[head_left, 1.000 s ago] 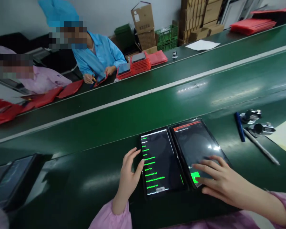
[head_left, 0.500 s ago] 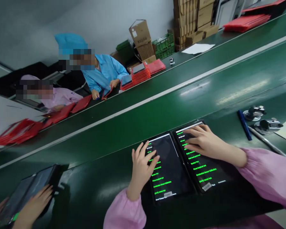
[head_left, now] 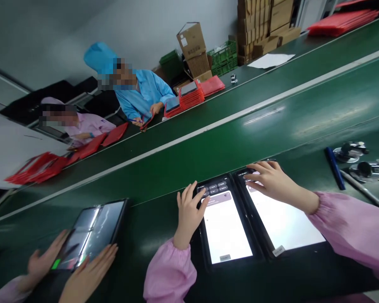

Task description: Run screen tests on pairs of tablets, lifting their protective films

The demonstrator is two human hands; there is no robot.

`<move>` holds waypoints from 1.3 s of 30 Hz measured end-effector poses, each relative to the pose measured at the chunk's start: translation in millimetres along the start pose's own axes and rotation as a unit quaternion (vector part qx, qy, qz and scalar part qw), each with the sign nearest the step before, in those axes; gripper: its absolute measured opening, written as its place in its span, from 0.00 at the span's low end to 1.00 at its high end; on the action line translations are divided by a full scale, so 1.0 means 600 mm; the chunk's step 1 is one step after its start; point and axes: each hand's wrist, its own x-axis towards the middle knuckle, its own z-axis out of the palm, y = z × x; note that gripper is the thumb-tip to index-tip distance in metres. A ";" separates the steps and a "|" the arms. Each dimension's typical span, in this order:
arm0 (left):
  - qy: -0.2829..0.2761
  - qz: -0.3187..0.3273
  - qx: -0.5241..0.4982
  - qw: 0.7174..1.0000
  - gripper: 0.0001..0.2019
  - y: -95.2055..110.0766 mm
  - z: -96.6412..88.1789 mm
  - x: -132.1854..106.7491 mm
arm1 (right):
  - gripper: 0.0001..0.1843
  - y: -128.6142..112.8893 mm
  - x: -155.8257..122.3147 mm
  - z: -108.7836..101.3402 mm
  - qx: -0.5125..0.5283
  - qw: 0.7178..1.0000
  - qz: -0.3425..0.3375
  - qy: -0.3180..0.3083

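Note:
Two black-framed tablets lie side by side on the green bench, both showing a white page with small dark buttons at the top. My left hand rests its fingertips on the top of the left tablet. My right hand reaches across to the top of the right tablet, fingers on its upper screen edge. Neither hand grips anything. Pink sleeves cover both my wrists. At lower left, another person's two hands lie on a third tablet.
A blue marker, a grey stylus and two metal fixtures lie to my right. Beyond a green conveyor belt, a person in blue handles a tablet beside stacked red sleeves. Cardboard boxes stand behind.
Both tablet screens have gone from black with green text lists to white pages. The third tablet at lower left now shows more fully, and the whole view has tilted slightly.

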 end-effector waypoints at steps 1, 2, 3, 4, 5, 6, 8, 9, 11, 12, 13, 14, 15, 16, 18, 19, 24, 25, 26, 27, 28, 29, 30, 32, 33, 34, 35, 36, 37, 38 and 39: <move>0.003 0.004 0.003 1.000 0.14 -0.001 0.001 -0.002 | 0.18 0.001 -0.001 0.001 0.001 1.000 0.000 0.000; 0.005 0.006 0.004 1.000 0.14 -0.001 0.001 -0.003 | 0.18 0.002 -0.002 0.001 0.002 1.000 -0.001 0.000; 0.006 0.009 0.004 1.000 0.14 -0.002 0.001 -0.004 | 0.19 0.003 -0.002 0.002 0.002 1.000 -0.002 0.001; 0.008 0.012 0.003 1.000 0.14 -0.002 0.002 -0.004 | 0.20 0.003 -0.003 0.002 0.002 1.000 -0.005 0.002; 0.009 0.014 0.001 1.000 0.14 -0.002 0.002 -0.004 | 0.21 0.003 -0.003 0.003 0.002 1.000 -0.007 0.004; 0.011 0.014 -0.001 1.000 0.14 -0.002 0.003 -0.004 | 0.21 0.003 -0.003 0.005 0.001 1.000 -0.009 0.005; 0.013 0.013 -0.006 1.000 0.14 -0.002 0.004 -0.003 | 0.21 0.002 -0.002 0.008 0.002 1.000 -0.010 0.008; 0.013 0.010 -0.010 1.000 0.14 -0.002 0.004 -0.001 | 0.21 0.001 -0.001 0.010 0.003 1.000 -0.010 0.009; 0.010 0.005 -0.026 1.000 0.14 -0.001 0.004 0.001 | 0.22 0.000 0.002 0.011 0.006 1.000 -0.009 0.012; 0.009 0.002 -0.041 0.999 0.14 0.000 0.003 0.001 | 0.22 0.000 0.002 0.010 0.009 1.000 -0.009 0.014; 0.010 -0.004 -0.061 0.998 0.14 0.000 0.001 0.000 | 0.23 0.001 0.000 0.007 0.011 1.000 -0.008 0.017; 0.017 -0.016 -0.089 0.996 0.15 0.001 -0.002 -0.003 | 0.23 0.003 -0.003 0.002 0.012 1.000 -0.007 0.020; 0.032 -0.037 -0.122 0.991 0.16 0.002 -0.005 -0.007 | 0.23 0.007 -0.009 -0.003 0.014 1.000 -0.003 0.028; 0.055 -0.067 -0.163 0.983 0.17 0.003 -0.008 -0.013 | 0.24 0.011 -0.018 -0.010 0.020 0.999 0.005 0.041; 0.108 -0.163 -0.276 0.941 0.21 0.005 -0.013 -0.027 | 0.25 0.024 -0.040 -0.021 0.052 0.995 0.047 0.078; 0.126 -0.214 -0.333 0.910 0.25 0.006 -0.014 -0.032 | 0.26 0.032 -0.051 -0.025 0.080 0.988 0.083 0.099; 0.112 -0.339 -0.470 0.807 0.30 0.012 -0.003 -0.016 | 0.37 0.075 -0.072 -0.009 0.354 0.868 0.326 0.123; 0.108 -0.346 -0.485 0.796 0.29 0.014 0.002 -0.005 | 0.39 0.081 -0.068 -0.002 0.397 0.840 0.350 0.118; 0.106 -0.353 -0.500 0.784 0.28 0.015 0.007 0.008 | 0.39 0.086 -0.063 0.005 0.426 0.822 0.361 0.116; 0.108 -0.357 -0.513 0.773 0.27 0.017 0.013 0.020 | 0.39 0.089 -0.058 0.012 0.442 0.812 0.363 0.115; 0.110 -0.359 -0.524 0.765 0.26 0.019 0.018 0.031 | 0.39 0.090 -0.055 0.017 0.451 0.808 0.360 0.115; 0.113 -0.362 -0.532 0.757 0.26 0.020 0.022 0.039 | 0.39 0.090 -0.053 0.020 0.461 0.803 0.359 0.117; 0.117 -0.364 -0.537 0.752 0.26 0.022 0.026 0.043 | 0.39 0.089 -0.053 0.022 0.471 0.797 0.360 0.117; 0.121 -0.368 -0.543 0.745 0.25 0.022 0.032 0.045 | 0.40 0.087 -0.058 0.021 0.484 0.788 0.362 0.116; 0.120 -0.370 -0.543 0.744 0.24 0.021 0.034 0.043 | 0.39 0.086 -0.061 0.019 0.488 0.785 0.364 0.115; 0.116 -0.370 -0.543 0.744 0.24 0.020 0.035 0.040 | 0.38 0.086 -0.065 0.016 0.491 0.782 0.367 0.113; 0.112 -0.368 -0.543 0.746 0.23 0.018 0.035 0.038 | 0.36 0.087 -0.069 0.013 0.494 0.779 0.371 0.109; 0.107 -0.364 -0.541 0.750 0.23 0.016 0.035 0.035 | 0.34 0.088 -0.072 0.010 0.496 0.777 0.374 0.104; 0.101 -0.357 -0.540 0.756 0.24 0.014 0.035 0.033 | 0.32 0.090 -0.075 0.006 0.498 0.774 0.378 0.097; 0.096 -0.348 -0.538 0.762 0.25 0.012 0.035 0.031 | 0.31 0.092 -0.076 0.003 0.501 0.772 0.381 0.089; 0.090 -0.338 -0.535 0.769 0.27 0.011 0.034 0.030 | 0.30 0.095 -0.078 0.001 0.504 0.770 0.383 0.083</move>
